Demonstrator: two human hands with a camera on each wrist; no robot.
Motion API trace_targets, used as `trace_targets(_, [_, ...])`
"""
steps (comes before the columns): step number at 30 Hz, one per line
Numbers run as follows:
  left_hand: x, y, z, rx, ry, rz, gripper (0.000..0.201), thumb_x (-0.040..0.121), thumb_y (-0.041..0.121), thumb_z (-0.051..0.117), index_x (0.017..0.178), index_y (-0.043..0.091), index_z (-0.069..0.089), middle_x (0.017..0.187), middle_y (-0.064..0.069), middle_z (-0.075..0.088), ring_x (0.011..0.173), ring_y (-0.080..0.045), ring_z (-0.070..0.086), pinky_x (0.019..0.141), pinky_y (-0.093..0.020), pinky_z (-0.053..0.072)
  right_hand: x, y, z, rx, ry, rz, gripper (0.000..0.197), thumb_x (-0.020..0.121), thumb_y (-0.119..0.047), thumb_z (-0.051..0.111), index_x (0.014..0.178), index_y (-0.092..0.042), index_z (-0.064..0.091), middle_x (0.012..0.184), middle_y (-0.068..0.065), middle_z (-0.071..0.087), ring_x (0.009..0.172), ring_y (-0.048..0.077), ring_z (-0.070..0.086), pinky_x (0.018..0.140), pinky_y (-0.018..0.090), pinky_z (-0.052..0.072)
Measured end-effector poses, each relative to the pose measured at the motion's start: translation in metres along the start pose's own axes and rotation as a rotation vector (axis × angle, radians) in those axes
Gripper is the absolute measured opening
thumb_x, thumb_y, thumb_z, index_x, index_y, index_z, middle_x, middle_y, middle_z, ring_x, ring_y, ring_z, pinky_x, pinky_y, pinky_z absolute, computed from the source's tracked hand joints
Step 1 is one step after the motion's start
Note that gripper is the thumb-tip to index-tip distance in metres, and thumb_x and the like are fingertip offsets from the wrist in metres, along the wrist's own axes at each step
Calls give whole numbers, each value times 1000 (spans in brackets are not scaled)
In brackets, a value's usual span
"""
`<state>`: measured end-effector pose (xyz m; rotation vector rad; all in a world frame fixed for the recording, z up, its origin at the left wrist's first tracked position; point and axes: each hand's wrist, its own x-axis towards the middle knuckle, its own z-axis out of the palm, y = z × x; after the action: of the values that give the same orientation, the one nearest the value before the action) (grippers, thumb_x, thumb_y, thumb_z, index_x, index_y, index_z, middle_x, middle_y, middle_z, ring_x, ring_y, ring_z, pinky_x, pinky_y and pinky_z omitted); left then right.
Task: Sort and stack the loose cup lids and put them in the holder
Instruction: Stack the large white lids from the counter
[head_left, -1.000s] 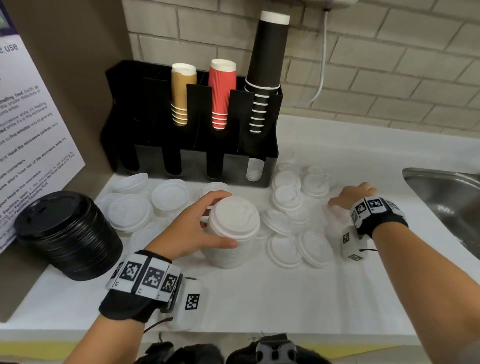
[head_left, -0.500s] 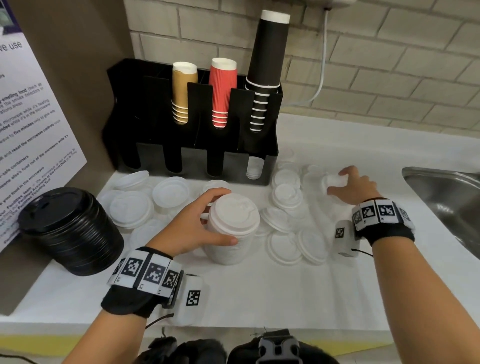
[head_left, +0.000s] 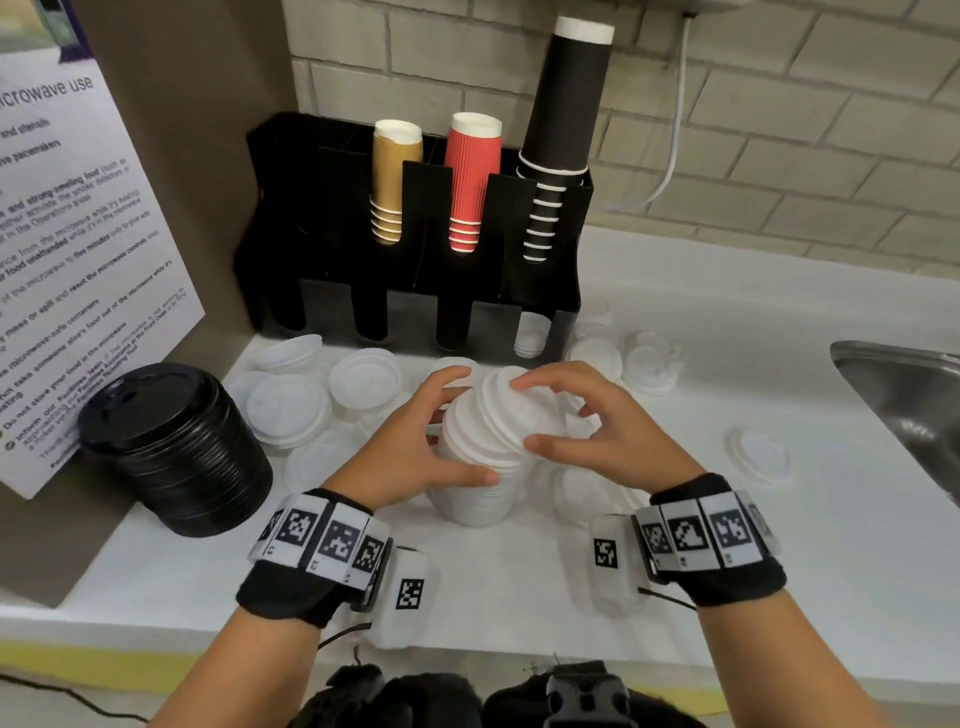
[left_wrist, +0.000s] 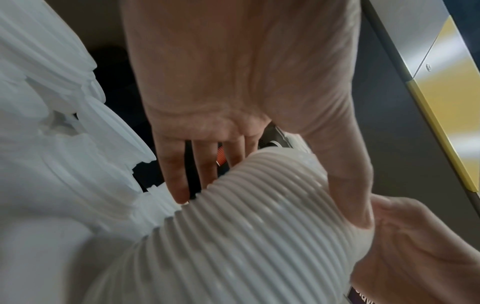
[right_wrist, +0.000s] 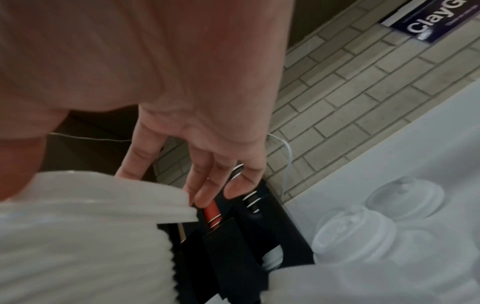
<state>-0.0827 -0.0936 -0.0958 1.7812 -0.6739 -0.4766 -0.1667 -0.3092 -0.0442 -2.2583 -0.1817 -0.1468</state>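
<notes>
A tall stack of white lids stands on the counter in front of the black holder. My left hand wraps the stack's left side, thumb in front and fingers behind; its ribbed side fills the left wrist view. My right hand pinches a white lid, tilted on top of the stack, between thumb and fingertips. That same lid shows in the right wrist view. Several loose white lids lie scattered round the stack.
A stack of black lids sits at the left by a notice board. The holder carries tan, red and black cup stacks. More loose lids lie to the right, and one lid lies near the steel sink.
My right hand reached to the far right, picked up a white lid and brought it left onto the top of the stack. My left hand stayed round the stack.
</notes>
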Motion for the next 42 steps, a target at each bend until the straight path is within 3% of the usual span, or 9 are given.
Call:
trace_targets(3, [1, 0, 1, -14, -5, -4, 105, 59, 26, 91, 141, 45, 28, 129, 24, 49, 114, 12, 50, 88, -6, 43, 4, -3, 6, -57, -25, -36, 43, 76, -21, 79, 115, -34, 65, 123, -14, 52, 117, -6, 43, 89, 0, 28])
trace_targets(8, [1, -1, 0, -22, -5, -9, 109, 59, 23, 92, 144, 42, 26, 132, 17, 50, 119, 3, 51, 99, -17, 43, 10, -8, 13, -92, -81, -42, 41, 76, -26, 79, 109, -43, 64, 127, -10, 48, 128, 8, 38, 107, 24, 29])
trace_targets(12, [1, -1, 0, -24, -11, -7, 109, 60, 21, 92, 144, 40, 26, 133, 17, 51, 120, 2, 51, 99, -18, 43, 11, -9, 16, -98, -96, -45, 42, 74, -25, 80, 107, -45, 63, 127, -12, 46, 127, 9, 37, 108, 24, 28])
trace_targets(19, [-1, 1, -2, 4, -32, 11, 105, 60, 25, 91, 143, 42, 30, 136, 17, 47, 123, 0, 48, 100, -20, 43, 9, -5, 15, -59, -91, -44, 44, 73, -24, 82, 112, -35, 64, 125, -13, 48, 116, -9, 41, 89, 1, 29])
trace_targets(25, [0, 8, -2, -2, -44, 69, 81, 64, 30, 89, 128, 52, 45, 123, 33, 51, 116, 8, 49, 91, -12, 44, 10, -2, 7, -21, -121, -18, 44, 70, -34, 83, 108, -33, 60, 122, -13, 50, 115, 0, 46, 82, 7, 39])
trace_targets(29, [2, 8, -4, -7, -32, 71, 66, 64, 23, 90, 112, 45, 50, 124, 30, 53, 110, 9, 52, 86, -7, 43, 28, 31, -26, 19, 163, 170, 25, 79, -31, 75, 98, -24, 61, 108, -9, 58, 103, 9, 53, 80, 12, 43])
trace_targets(31, [3, 7, -4, -14, -26, 71, 63, 63, 21, 90, 108, 42, 50, 127, 30, 52, 110, 9, 52, 86, -7, 43, 40, 64, -53, -208, 252, 368, 26, 84, -24, 71, 106, -16, 61, 112, 3, 56, 108, 21, 51, 93, 25, 42])
trace_targets(36, [2, 6, -6, -22, -26, 77, 63, 62, 18, 90, 105, 39, 49, 126, 34, 52, 112, 10, 51, 86, -5, 42, 49, 116, -87, -558, 118, 858, 51, 84, -41, 67, 129, -28, 50, 134, 20, 39, 122, 43, 41, 103, 44, 37])
trace_targets(42, [2, 5, -6, -28, -26, 79, 64, 63, 16, 90, 105, 40, 49, 125, 34, 52, 111, 9, 52, 85, -5, 42, 55, 120, -97, -743, -65, 936, 53, 82, -49, 66, 128, -25, 53, 137, 14, 39, 128, 38, 38, 106, 44, 36])
